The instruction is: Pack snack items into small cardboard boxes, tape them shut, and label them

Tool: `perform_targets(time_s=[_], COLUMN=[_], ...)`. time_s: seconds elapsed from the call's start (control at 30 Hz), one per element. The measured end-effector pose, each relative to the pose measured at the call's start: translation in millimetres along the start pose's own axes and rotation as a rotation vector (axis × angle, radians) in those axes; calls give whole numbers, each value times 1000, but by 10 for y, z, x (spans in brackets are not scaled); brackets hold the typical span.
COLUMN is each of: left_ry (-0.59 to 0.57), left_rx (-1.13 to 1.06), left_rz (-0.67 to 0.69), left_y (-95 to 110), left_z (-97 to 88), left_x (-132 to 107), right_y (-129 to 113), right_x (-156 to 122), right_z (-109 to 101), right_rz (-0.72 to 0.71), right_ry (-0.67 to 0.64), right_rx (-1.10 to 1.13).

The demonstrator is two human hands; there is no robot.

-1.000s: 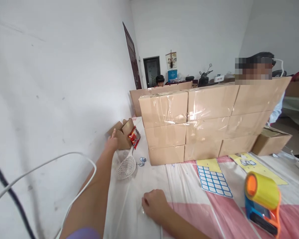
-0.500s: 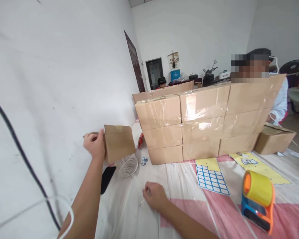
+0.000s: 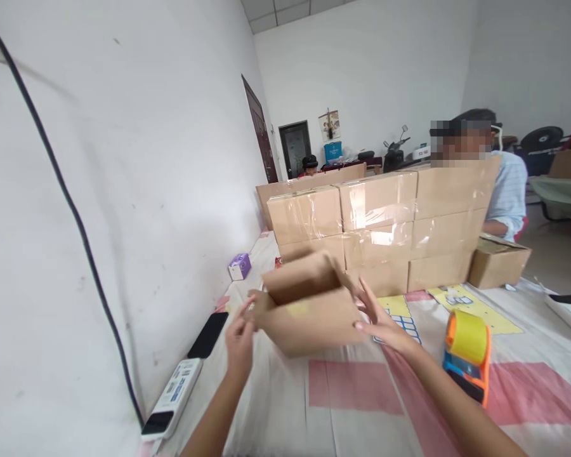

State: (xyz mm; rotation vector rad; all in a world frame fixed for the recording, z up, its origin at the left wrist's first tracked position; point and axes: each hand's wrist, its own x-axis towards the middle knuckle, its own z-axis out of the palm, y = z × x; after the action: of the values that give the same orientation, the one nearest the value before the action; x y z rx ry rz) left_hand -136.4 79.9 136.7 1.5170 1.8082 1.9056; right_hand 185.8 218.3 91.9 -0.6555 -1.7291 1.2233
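A small open cardboard box (image 3: 309, 310) is held just above the table between both hands, its flaps up. My left hand (image 3: 240, 336) pinches the box's left flap with closed fingers. My right hand (image 3: 379, 317) presses its spread fingers flat against the box's right side. An orange and blue tape dispenser (image 3: 467, 355) with a yellow roll lies to the right of my right hand.
A wall of taped cardboard boxes (image 3: 380, 235) stands behind, and a person in a light shirt (image 3: 504, 190) sits beyond it. A black phone (image 3: 208, 334) and a white handheld device (image 3: 174, 397) lie by the left wall. Sticker sheets (image 3: 476, 308) lie on the pink-white cloth (image 3: 352, 393).
My left hand lifted the small box from beside the wall and brought it to the middle. My right hand rose from the table and met the box's right side.
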Motion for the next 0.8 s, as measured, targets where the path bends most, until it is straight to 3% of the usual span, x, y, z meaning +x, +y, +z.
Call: perform_targets(time_s=[0.1,0.17,0.23,0.27,0.3,0.37,0.47,0.57,0.67,0.8], left_ry=[-288,-384,-296,-188,-96,-29,-35,-57,-72,-8], left_rx=[-138,-216,-134,-13,87,208,378,496,578,638], left_rz=[-72,-162,-207,-210,-223,-242,-221,-232,-319,-408], left_y=[-145,-317,-553,-691,-838,-1142,-1568,-1929,-2204,-2320], left_z=[271,362,361,333,295,208,109,76,136,326], left_x=[-114,-39,232,440,686,1239,2037,2615,2925,2927], right_y=[184,329,475,546,617,761,981,1147,1157,968], right_x=[-105,-152,-180,-191,-201,-229,-302,-394,-451,-403], right_z=[-190,-156,-77,-44,-23,-30,-140,-263,-306,-245], right_rz=[238,288,287,293,303,336,401,473,526,484], right_ry=[-93,-75,-47,-38,-33,-21,-5,-21,-67,-68], right_rx=[-114,-152,-184,-206,-232,-295,-399,-504,-594,-583])
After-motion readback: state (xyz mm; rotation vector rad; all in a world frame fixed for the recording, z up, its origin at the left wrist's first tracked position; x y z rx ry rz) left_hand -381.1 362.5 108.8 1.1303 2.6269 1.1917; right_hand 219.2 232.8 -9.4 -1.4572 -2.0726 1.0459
